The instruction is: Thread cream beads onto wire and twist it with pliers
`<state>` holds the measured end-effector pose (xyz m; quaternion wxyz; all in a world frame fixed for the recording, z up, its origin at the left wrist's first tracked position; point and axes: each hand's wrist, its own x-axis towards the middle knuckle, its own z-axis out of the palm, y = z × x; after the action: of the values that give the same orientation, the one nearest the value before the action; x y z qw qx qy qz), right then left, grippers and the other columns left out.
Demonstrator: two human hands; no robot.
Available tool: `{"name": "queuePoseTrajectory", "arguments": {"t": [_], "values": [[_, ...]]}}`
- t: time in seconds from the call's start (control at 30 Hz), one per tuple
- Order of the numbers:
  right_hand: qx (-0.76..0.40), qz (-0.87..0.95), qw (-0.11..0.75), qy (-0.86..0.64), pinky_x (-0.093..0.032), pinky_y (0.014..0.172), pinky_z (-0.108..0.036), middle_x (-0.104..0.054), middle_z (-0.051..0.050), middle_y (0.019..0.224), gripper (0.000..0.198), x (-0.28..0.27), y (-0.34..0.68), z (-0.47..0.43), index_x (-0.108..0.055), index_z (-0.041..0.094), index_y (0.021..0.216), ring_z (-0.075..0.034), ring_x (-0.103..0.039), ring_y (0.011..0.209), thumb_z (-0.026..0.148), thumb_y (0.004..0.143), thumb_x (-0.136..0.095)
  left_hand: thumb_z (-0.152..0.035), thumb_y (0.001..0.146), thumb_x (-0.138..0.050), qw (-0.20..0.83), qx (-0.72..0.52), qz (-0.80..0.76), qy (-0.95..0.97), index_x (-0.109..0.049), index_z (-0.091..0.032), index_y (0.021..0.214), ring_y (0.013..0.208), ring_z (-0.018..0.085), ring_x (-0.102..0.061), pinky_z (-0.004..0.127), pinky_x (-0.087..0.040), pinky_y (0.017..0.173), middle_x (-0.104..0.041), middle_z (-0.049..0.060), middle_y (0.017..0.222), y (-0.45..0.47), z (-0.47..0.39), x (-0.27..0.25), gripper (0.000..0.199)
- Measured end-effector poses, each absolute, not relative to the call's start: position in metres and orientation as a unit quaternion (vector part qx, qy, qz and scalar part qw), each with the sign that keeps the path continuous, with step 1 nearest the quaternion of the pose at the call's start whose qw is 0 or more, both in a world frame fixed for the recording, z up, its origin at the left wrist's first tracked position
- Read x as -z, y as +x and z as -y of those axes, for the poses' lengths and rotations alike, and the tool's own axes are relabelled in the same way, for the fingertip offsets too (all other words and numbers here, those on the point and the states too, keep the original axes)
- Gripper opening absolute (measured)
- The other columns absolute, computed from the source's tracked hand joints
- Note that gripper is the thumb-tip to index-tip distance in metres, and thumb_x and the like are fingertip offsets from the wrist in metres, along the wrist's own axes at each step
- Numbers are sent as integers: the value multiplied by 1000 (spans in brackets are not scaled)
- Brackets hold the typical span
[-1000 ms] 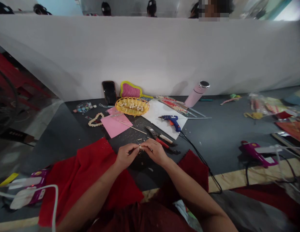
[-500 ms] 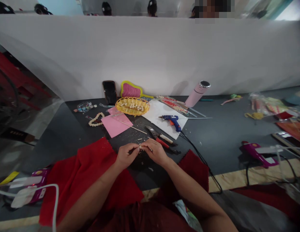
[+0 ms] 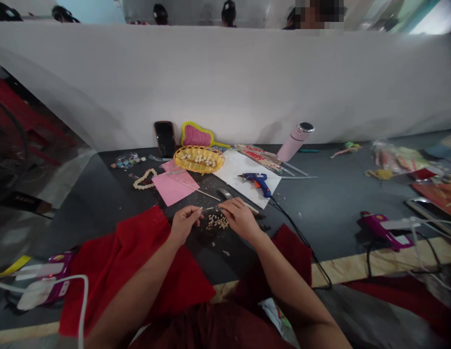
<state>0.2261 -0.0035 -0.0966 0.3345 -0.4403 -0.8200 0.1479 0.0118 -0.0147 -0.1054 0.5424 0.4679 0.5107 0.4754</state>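
My left hand (image 3: 185, 224) is closed in a pinch at the left of a small pile of short pale wooden bits (image 3: 217, 222). A tiny whitish piece shows at its fingertips, too small to name. To the right of the pile, my right hand (image 3: 240, 219) has its fingers bent and pressed together; whatever they hold, if anything, cannot be made out. The pliers (image 3: 225, 194) lie just beyond that hand, which covers their red handles. A thin wooden stick (image 3: 200, 190) rests on the dark table (image 3: 145, 203), its near end close to the pliers' jaws.
Farther back are a yellow basket (image 3: 199, 167) of pale bead clusters, pink paper (image 3: 176, 188), a bead loop (image 3: 144, 180), a phone (image 3: 165, 139) and a pink bottle (image 3: 295, 141). A blue glue gun (image 3: 260, 183) lies on white paper (image 3: 240, 182), its cord trailing rightward. Red cloth (image 3: 138, 247) covers the front left.
My hands, which met at the fingertips around a small pale piece, have moved apart. The pile of wooden bits between them has come into view. My right hand now covers the pliers' red handles.
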Motion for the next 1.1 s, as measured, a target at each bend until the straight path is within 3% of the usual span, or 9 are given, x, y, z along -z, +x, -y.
{"name": "queuePoseTrajectory", "arguments": {"t": [0.4, 0.63, 0.77, 0.93, 1.03, 1.1], "values": [[-37, 819, 169, -547, -42, 87, -41, -59, -10, 105, 16, 88, 274, 21, -61, 19, 97, -24, -50, 99, 29, 86, -54, -36, 71, -67, 561, -471, -506, 456, -66, -13, 75, 47, 8, -48, 20, -38, 48, -64, 2, 65, 11, 14, 103, 24], [14, 820, 152, -552, -43, 87, -42, -55, -12, 108, 22, 103, 270, 10, -61, 17, 94, -26, -49, 102, 36, 83, -58, -40, 72, -65, 551, -471, -496, 478, -67, -13, 77, 47, 8, -50, 20, -38, 49, -65, 2, 64, 11, 15, 109, 27], [11, 824, 178, -538, -45, 87, -39, -57, -11, 109, 17, 108, 274, 7, -60, 18, 94, -23, -53, 99, 31, 87, -53, -42, 72, -64, 533, -473, -499, 493, -67, -13, 74, 47, 8, -50, 20, -39, 49, -65, 2, 65, 12, 15, 107, 29], [-129, 754, 341, -546, -48, 84, -38, -59, -11, 106, 22, 87, 277, 4, -57, 18, 87, -21, -58, 95, 37, 88, -47, -43, 73, -63, 532, -473, -502, 490, -66, -13, 77, 46, 8, -49, 20, -38, 48, -64, 1, 64, 12, 15, 102, 30], [-325, 672, 412, -523, -51, 56, -29, -63, -6, 87, 32, 63, 269, 5, -51, 17, 103, -16, -60, 65, 44, 86, -49, -43, 73, -64, 538, -485, -501, 474, -66, -13, 79, 46, 7, -48, 20, -38, 47, -63, 1, 65, 12, 14, 103, 30], [-426, 646, 409, -484, -49, 50, -26, -64, -3, 83, 36, 50, 259, 6, -48, 18, 110, -12, -57, 54, 43, 84, -53, -43, 72, -64, 543, -499, -499, 455, -66, -13, 81, 46, 7, -47, 20, -38, 47, -63, 1, 66, 13, 13, 105, 31]]}}
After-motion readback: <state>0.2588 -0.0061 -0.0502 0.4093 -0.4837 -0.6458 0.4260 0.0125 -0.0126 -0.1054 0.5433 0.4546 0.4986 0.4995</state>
